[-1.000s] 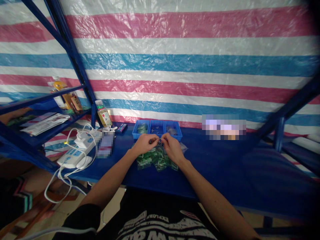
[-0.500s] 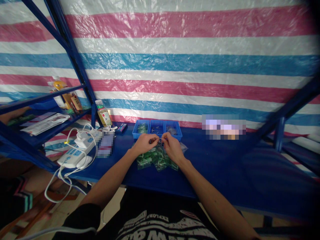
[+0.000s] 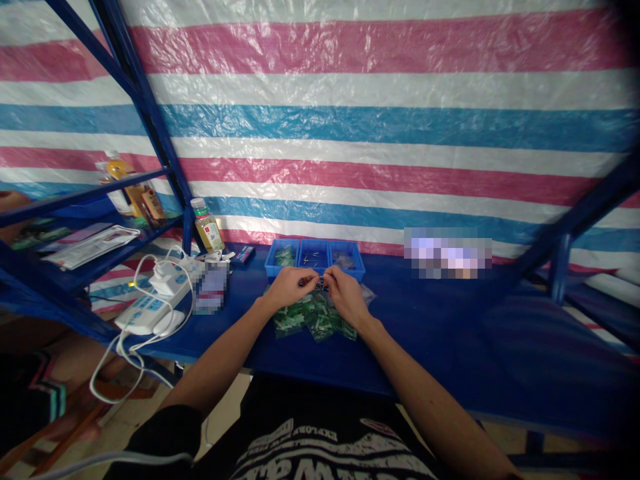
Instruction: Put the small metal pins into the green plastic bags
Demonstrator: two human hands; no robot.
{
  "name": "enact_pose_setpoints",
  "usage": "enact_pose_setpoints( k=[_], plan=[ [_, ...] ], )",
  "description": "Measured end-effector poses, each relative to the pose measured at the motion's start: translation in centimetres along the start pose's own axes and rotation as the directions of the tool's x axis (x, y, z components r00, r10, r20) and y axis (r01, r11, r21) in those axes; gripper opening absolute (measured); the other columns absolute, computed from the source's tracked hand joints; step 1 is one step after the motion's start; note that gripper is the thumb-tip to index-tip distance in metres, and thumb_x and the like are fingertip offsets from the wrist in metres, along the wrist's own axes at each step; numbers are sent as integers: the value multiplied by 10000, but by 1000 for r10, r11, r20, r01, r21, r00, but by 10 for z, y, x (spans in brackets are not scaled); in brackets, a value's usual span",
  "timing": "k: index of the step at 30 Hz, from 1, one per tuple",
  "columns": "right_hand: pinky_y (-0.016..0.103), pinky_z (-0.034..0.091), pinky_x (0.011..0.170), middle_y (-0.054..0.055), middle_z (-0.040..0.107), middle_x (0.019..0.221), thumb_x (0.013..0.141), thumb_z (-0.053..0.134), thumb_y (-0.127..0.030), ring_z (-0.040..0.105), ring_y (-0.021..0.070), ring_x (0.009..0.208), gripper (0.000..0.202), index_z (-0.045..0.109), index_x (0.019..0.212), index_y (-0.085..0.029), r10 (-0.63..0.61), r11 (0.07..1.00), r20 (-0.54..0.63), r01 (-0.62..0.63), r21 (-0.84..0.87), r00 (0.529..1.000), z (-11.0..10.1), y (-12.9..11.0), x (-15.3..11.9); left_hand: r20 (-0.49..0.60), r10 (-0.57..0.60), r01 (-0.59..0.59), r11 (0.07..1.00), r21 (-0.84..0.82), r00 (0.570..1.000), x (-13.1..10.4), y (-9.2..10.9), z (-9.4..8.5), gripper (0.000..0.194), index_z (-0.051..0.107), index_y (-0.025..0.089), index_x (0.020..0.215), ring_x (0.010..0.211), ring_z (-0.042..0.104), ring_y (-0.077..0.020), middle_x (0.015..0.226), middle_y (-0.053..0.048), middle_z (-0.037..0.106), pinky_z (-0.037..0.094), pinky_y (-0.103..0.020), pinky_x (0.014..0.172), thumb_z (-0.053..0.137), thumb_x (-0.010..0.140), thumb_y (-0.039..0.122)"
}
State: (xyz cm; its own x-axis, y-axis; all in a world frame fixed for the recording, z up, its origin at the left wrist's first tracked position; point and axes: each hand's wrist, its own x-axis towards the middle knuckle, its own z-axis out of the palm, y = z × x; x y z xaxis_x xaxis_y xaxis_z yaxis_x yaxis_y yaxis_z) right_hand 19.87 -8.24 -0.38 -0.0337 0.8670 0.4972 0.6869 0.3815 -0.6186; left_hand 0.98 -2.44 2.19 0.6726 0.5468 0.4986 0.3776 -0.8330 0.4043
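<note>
Two hands meet over the blue desk (image 3: 425, 333): the left hand (image 3: 291, 285) and the right hand (image 3: 345, 291), thumbs and fingertips pinched on what seems a small metal piece (image 3: 321, 283), too fine to make out, just in front of a blue three-part tray (image 3: 273, 272). Green packets (image 3: 315, 317) lie beneath, toward the body. The step looks like close fingertip work on that piece; the next move likely calls for a steady pinch. The tray's front wall is near the knuckles, a power strip (image 3: 137, 317) limits the left, and room is widest rightward.
</note>
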Motion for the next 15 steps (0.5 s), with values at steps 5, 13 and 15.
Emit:
enact_pose_setpoints(
  k=[5,13,15],
  plan=[
    [293,422,702,35,692,882,1006,437,-277,635,215,737,166,545,1123,-231,15,999,-12,-14,34,1000,2,1,0,-1,-3,3,1000,1,1000,0,-1,1,228,724,172,919,620,571,-113,703,7,658,381,-223,621,534,986,277],
    [295,431,731,45,704,945,959,473,-231,648,217,795,129,561,1052,-231,-13,999,-14,14,46,1000,4,2,0,4,-14,14,1000,5,1000,0,-2,2,227,727,172,914,621,572,-114,698,10,657,378,-223,621,538,982,278],
    [290,426,724,41,699,922,957,470,-233,640,213,781,113,565,1019,-231,-14,999,-14,14,44,1000,4,2,0,6,-17,17,1000,0,1000,0,-1,1,224,727,171,915,618,570,-114,700,9,660,381,-224,623,540,981,276]
  ],
)
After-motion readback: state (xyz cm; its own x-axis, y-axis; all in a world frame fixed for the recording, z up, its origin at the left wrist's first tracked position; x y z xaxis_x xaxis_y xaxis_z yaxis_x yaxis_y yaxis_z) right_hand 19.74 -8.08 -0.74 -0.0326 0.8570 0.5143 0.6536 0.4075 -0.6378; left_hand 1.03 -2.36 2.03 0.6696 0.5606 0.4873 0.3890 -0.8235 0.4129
